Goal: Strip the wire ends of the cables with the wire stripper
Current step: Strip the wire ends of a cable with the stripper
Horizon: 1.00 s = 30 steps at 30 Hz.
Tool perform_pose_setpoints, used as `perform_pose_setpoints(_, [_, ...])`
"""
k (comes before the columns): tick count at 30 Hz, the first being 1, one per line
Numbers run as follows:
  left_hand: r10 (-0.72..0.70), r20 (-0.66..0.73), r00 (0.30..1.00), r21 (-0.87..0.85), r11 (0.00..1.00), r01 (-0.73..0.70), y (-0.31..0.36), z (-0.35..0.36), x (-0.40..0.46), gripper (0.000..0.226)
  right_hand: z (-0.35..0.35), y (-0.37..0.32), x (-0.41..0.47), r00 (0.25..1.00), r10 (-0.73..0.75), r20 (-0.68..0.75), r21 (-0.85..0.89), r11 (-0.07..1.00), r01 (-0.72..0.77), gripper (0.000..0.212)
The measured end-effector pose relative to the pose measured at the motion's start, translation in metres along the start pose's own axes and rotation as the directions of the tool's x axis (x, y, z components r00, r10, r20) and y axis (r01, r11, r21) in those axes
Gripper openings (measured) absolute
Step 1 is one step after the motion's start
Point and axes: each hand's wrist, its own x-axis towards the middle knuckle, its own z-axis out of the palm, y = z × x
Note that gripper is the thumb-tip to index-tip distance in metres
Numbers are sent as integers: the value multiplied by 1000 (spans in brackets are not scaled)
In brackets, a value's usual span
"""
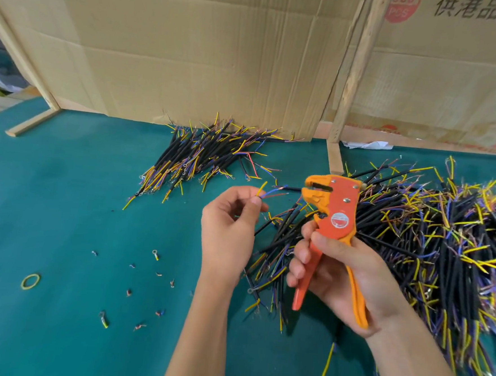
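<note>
Left hand (229, 224) pinches a cable (265, 192) by its coloured wire ends — right hand (335, 270) grips the orange wire stripper (337, 211), fingers curled round its handles, head just beside the wires.

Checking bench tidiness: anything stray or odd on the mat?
Yes. Cut wire bits and ring terminals lie scattered on the green mat, left of the left hand, beside a loose rubber band.
</note>
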Motion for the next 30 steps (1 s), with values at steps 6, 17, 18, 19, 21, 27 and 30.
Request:
perform_pose_setpoints(6, [10,-17,1000,-9,1000,-10,-2,-2,1,19,-10,-6,-5,998,59,-35,-38,997,-60,56])
perform_pose_setpoints(17, [45,30,999,67,997,-47,-4,-1,0,21,-4,-5,-6,984,143,103,-125,984,-130,44])
perform_pose_setpoints(18, [49,34,998,79,996,-52,-4,0,-1,21,-3,-4,-5,984,143,104,-123,984,-130,39])
perform_pose_setpoints(19, [54,38,998,95,994,-58,-5,0,-1,20,-2,-4,-5,985,139,103,-114,985,-128,32])
perform_pose_setpoints(21, [64,42,997,124,990,-69,-5,1,-1,19,1,-1,-4,990,126,70,-94,988,-119,26])
perform_pose_setpoints(27, [47,119,992,104,993,-60,-4,2,-2,16,4,2,-1,997,28,-76,-83,996,-34,47])
perform_pose_setpoints(30, [35,156,987,52,998,-43,-1,8,-4,17,4,3,1,998,-17,-61,39,999,19,46])
